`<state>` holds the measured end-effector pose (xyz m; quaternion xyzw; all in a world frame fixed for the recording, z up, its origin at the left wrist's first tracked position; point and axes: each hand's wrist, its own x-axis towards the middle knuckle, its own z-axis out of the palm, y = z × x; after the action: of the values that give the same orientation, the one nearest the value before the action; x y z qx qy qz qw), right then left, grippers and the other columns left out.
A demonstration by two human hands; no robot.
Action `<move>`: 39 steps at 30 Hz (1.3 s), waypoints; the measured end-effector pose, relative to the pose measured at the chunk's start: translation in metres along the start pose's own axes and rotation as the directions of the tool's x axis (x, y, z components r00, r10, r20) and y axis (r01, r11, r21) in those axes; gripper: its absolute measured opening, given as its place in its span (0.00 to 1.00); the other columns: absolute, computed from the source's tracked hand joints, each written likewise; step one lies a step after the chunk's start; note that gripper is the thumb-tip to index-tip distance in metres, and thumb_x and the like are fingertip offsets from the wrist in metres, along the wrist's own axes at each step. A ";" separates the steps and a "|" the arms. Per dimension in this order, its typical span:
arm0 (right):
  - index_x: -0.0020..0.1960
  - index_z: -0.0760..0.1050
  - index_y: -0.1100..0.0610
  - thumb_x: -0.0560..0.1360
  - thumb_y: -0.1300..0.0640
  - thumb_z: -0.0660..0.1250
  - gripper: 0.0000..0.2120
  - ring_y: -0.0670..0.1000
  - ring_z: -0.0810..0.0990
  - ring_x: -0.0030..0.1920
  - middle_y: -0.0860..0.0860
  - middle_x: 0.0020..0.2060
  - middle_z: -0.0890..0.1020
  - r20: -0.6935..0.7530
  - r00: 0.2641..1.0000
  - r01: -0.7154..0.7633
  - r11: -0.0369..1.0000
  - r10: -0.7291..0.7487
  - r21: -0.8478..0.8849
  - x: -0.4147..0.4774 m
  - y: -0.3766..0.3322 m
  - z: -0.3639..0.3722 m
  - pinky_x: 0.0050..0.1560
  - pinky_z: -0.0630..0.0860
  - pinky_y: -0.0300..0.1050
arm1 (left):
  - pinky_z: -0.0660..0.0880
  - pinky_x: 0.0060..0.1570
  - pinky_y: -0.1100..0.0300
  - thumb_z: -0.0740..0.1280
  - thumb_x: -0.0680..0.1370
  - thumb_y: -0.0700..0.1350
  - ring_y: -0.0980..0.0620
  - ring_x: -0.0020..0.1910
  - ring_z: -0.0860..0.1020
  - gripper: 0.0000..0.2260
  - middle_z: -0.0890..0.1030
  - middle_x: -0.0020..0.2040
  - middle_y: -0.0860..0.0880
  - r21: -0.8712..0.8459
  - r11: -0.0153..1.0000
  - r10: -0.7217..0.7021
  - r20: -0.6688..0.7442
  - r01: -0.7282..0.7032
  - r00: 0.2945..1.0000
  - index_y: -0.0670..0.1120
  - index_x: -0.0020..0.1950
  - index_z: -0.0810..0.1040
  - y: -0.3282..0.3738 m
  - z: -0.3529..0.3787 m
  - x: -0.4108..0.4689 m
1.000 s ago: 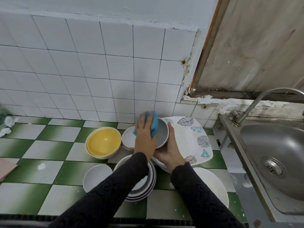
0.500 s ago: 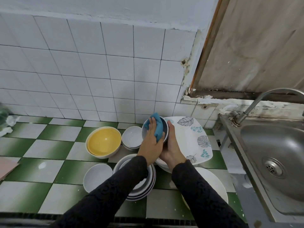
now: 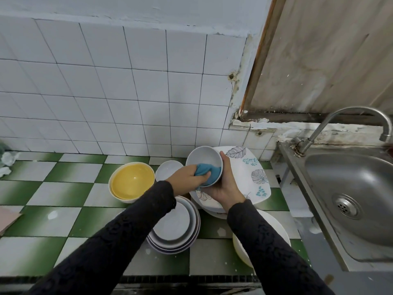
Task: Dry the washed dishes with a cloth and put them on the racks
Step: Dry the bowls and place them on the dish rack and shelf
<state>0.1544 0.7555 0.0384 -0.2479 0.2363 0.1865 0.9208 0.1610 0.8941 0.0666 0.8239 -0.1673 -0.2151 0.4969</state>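
Note:
A small grey-white bowl (image 3: 203,158) is held tilted above the counter, its opening facing me. My right hand (image 3: 225,184) grips it from the right and underneath. My left hand (image 3: 187,177) holds a bunched blue cloth (image 3: 207,173) and presses it into the bowl's lower inside. Behind the bowl lies a square plate with leaf prints (image 3: 248,173). A stack of grey plates (image 3: 176,228) sits under my left forearm.
A yellow bowl (image 3: 131,182) and a small white bowl (image 3: 167,169) stand to the left on the green-and-white tiled counter (image 3: 53,196). A large white dish (image 3: 240,245) lies under my right arm. The steel sink (image 3: 348,194) with tap (image 3: 331,122) is at right.
My left hand has moved from the bowl's rim down into its inside with the cloth. The bowl has turned so its opening faces me more.

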 end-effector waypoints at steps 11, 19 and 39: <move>0.64 0.75 0.54 0.73 0.35 0.71 0.29 0.66 0.76 0.64 0.63 0.63 0.79 0.003 0.991 0.136 0.987 -0.136 0.092 -0.026 -0.003 0.006 0.66 0.71 0.69 | 0.69 0.68 0.38 0.70 0.77 0.51 0.37 0.65 0.75 0.24 0.78 0.65 0.38 -0.856 0.494 -0.232 0.038 0.151 0.972 0.42 0.70 0.71 -0.028 -0.029 -0.026; 0.72 0.71 0.52 0.71 0.41 0.75 0.33 0.68 0.74 0.66 0.62 0.68 0.74 -0.124 0.954 0.281 0.957 -0.272 0.067 -0.073 -0.004 -0.008 0.61 0.74 0.72 | 0.78 0.59 0.45 0.71 0.77 0.43 0.45 0.57 0.80 0.15 0.80 0.59 0.46 -0.646 0.763 -0.151 -0.219 -0.027 0.964 0.50 0.61 0.73 0.002 -0.016 -0.020; 0.64 0.66 0.49 0.67 0.37 0.78 0.35 0.49 0.79 0.59 0.52 0.63 0.77 -0.470 0.263 0.622 0.521 -0.842 -0.584 -0.267 -0.037 -0.110 0.58 0.79 0.50 | 0.75 0.53 0.57 0.64 0.75 0.33 0.50 0.55 0.78 0.25 0.79 0.62 0.52 0.135 0.813 0.555 0.111 -0.566 0.824 0.54 0.68 0.75 0.119 0.182 -0.010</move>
<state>-0.0853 0.6049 0.1086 -0.5077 0.3976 -0.3473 0.6808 0.0506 0.7098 0.0993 0.7681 -0.4359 -0.0719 0.4636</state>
